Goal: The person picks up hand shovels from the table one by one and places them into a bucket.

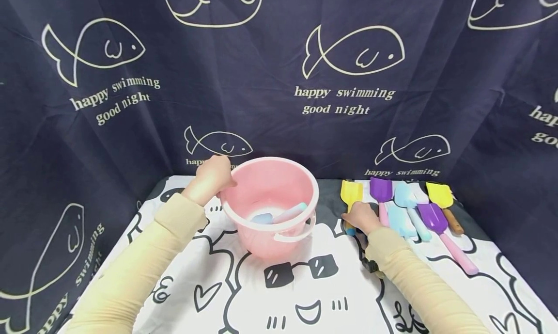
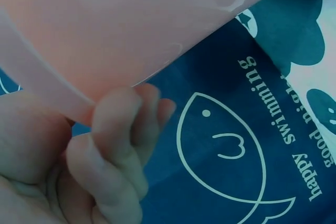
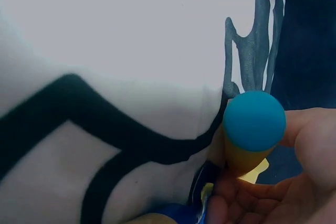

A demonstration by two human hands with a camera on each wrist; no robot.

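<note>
My left hand [image 1: 213, 175] grips the left rim of a pink bucket [image 1: 257, 239], the thumb inside and the fingers outside. In the left wrist view the bucket's wall [image 2: 121, 30] fills the upper left, with my left hand [image 2: 110, 156] at its edge. Inside the bucket lies a toy shovel [image 1: 262, 218] with a blue blade and a pale handle. On the right, my right hand [image 1: 363, 216] holds the handle of a yellow toy shovel [image 1: 351, 191]. Its blue handle end [image 3: 254, 120] shows between thumb and fingers of my right hand [image 3: 278, 192] in the right wrist view.
Right of that hand lie several more toy shovels: purple ones [image 1: 432, 217] with pink handles, light blue ones [image 1: 403, 194], and a yellow one [image 1: 440, 195] with a brown handle. The bucket's white handle [image 1: 296, 234] hangs at its front right. A dark printed curtain [image 1: 279, 125] stands behind the table.
</note>
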